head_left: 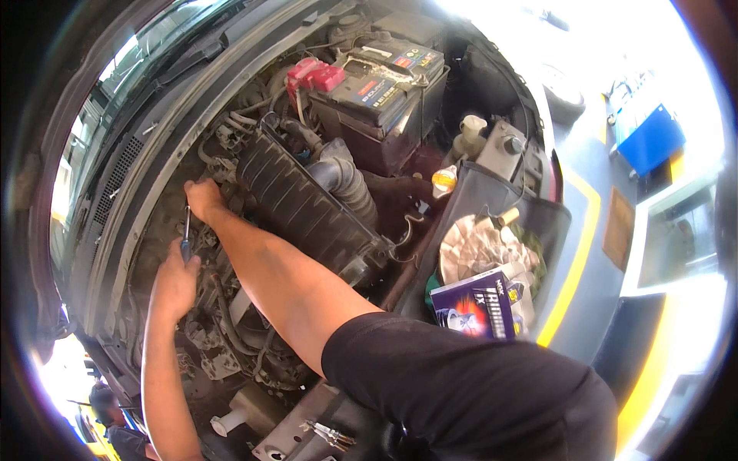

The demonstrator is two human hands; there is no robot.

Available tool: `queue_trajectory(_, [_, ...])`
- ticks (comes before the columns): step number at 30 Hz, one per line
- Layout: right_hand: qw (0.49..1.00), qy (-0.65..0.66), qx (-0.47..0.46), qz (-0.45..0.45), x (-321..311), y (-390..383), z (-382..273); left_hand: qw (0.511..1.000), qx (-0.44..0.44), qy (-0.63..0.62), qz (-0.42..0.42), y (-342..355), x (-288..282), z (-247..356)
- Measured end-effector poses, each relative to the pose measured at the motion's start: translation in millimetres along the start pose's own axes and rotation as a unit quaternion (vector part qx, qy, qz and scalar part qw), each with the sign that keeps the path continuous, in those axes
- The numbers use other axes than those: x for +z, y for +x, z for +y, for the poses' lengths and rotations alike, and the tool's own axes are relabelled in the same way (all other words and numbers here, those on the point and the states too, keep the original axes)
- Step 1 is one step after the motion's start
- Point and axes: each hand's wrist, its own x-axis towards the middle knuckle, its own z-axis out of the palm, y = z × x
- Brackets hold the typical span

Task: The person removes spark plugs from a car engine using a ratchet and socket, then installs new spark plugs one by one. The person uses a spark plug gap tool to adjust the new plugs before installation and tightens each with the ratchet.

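Engine bay, seen from above the worker.

Pliers [329,434]: lying on the front panel at the near edge, untouched.

Black sleeve [469,392]: the right arm comes out of it and reaches across the bay.

Blue box [478,307]: propped in a dark tray [553,219] on the right side, with a crumpled rag [480,246] just behind it.

Left hand [175,280]: closed round a screwdriver [186,230] by its blue handle; the shaft points up and away into the back of the bay, near the firewall.

Right hand [204,200]: pressed among hoses and wiring just beyond the screwdriver tip, at the far left corner of the airbox [300,203]. Whether the fingers grip anything cannot be told; they are hidden in the parts.

Airbox: black, ribbed, lying diagonally mid-bay, a corrugated hose [350,184] joined to its far end.

Yellow cap [443,178]: right of the hose.

Battery [384,84]: at the far end, a red terminal cover [315,74] on its left.
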Motion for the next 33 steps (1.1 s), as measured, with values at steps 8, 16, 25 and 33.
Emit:
queue_trajectory(8, [0.999,-0.016,-0.042,0.000,-12.9,-28.5,-20.5,0.994,0.044,0.071,0.070,118.6,16.8,-124.6])
queue_trajectory(16, [0.998,0.015,-0.017,0.051,-24.1,-22.7,-21.6,0.990,-0.014,0.136,0.045,70.5,6.3,-41.3])
queue_trajectory(25, [0.992,0.086,0.019,0.089,-26.6,-7.7,-17.1,1.000,-0.010,-0.021,-0.020,30.2,-22.3,5.2])
queue_trajectory(33, [1.000,-0.007,-0.008,0.011,-19.5,-32.4,-23.0,0.986,0.069,0.097,0.118,120.9,39.4,-113.7])
